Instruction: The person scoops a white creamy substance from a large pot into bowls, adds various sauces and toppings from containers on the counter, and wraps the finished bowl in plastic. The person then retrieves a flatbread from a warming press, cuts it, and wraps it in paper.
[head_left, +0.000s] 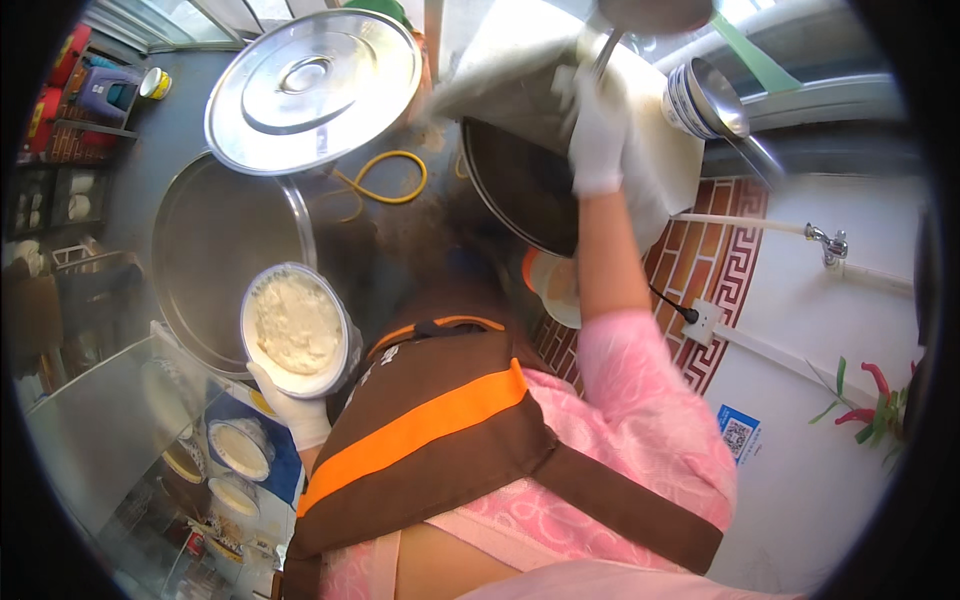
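My left hand (289, 409), in a white glove, supports a bowl (341, 337) from below and at its side. Soft, pale curd-like food (296, 328) fills much of the bowl. My right hand (598, 142), also gloved, is raised at the far side and grips the metal handle of a ladle (652, 11), whose head is partly cut off by the top edge of the view. Close to that hand is a blurred pale cloth or cover (517, 97); I cannot tell whether the hand touches it. A large dark-looking pot (517, 180) lies below it, partly hidden by my forearm.
A steel lid (360, 97) and a wide round steel vessel (225, 255) are on the left. Stacked bowls (679, 101) hold a metal ladle (724, 105). A yellow hose (409, 195) lies on the floor. Several filled bowls (240, 450) stand behind glass; a plugged-in cord (675, 306) runs at right.
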